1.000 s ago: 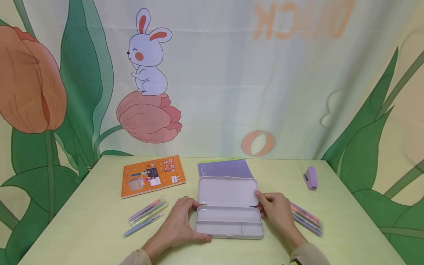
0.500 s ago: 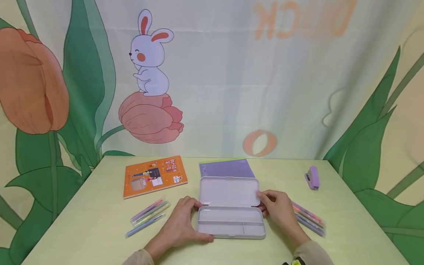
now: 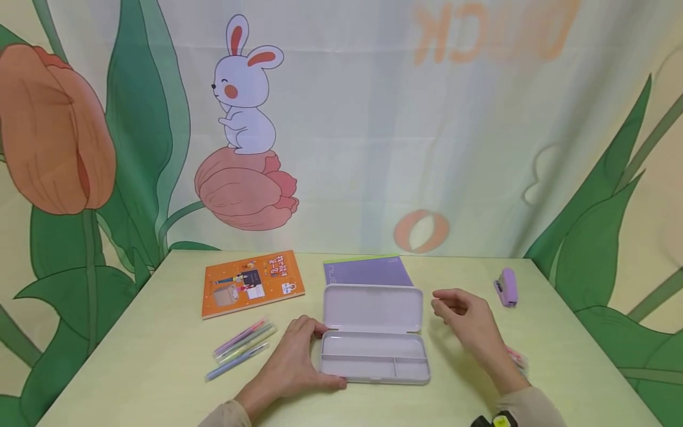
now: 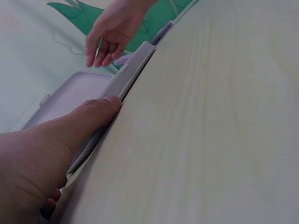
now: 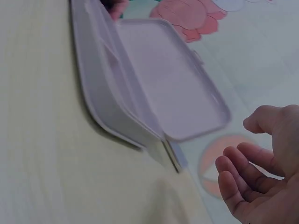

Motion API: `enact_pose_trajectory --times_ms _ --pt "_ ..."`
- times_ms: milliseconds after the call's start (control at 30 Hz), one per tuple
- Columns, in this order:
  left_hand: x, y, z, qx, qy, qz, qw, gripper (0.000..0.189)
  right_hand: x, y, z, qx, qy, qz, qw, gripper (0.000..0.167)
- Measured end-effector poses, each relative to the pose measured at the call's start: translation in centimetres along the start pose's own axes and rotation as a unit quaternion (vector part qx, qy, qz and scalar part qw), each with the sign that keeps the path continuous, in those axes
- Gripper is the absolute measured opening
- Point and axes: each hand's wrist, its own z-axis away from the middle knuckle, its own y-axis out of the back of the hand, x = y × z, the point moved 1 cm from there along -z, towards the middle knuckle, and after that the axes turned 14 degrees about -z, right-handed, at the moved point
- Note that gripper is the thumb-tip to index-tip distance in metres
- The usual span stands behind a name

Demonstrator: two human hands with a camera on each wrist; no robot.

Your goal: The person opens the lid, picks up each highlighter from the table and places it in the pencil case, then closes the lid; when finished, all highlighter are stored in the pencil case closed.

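Left hand (image 3: 290, 359) grips the case (image 3: 373, 344) at its left end, steadying it I guess. Right hand (image 3: 471, 320) hovers just beside it, loosely curled, empty.

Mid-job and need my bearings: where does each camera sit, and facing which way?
Head: on the head, facing forward and down at the open pencil case; left hand, right hand and sleeves show.
Left wrist: on that wrist, facing along the pencil case's front; left hand near, right hand beyond.
Right wrist: on that wrist, facing the pencil case's right end and the printed curtain; right hand near, some left hand beyond.
Shared: both wrist views show the pencil case and both hands.
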Motion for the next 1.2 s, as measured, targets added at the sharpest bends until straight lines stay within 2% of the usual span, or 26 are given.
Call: enact_pose_trajectory --times_ms 233,500,667,933,1200 --pt "-0.2 0.1 0.2 -0.001 0.005 -0.001 1.0 0.097 -0.2 4.5 0.4 0.016 0.011 0.038 0.9991 0.043" --pt "-0.4 0.1 0.3 0.0 0.005 -0.004 1.0 0.098 2.4 8.3 1.3 0.023 0.041 0.06 0.9971 0.04" --pt "-0.3 0.1 0.2 -0.001 0.002 -0.001 1.0 0.098 4.3 9.6 1.6 0.007 0.042 0.1 0.9941 0.036" --pt "-0.1 0.0 0.0 -0.004 -0.004 -0.002 1.0 0.099 5.6 10.9 1.4 -0.049 0.024 0.149 0.9873 0.031" --pt "-0.1 -0.1 0.0 -0.007 -0.002 -0.005 1.0 0.101 6.1 11.6 1.4 -0.055 0.028 0.206 0.9765 0.028"
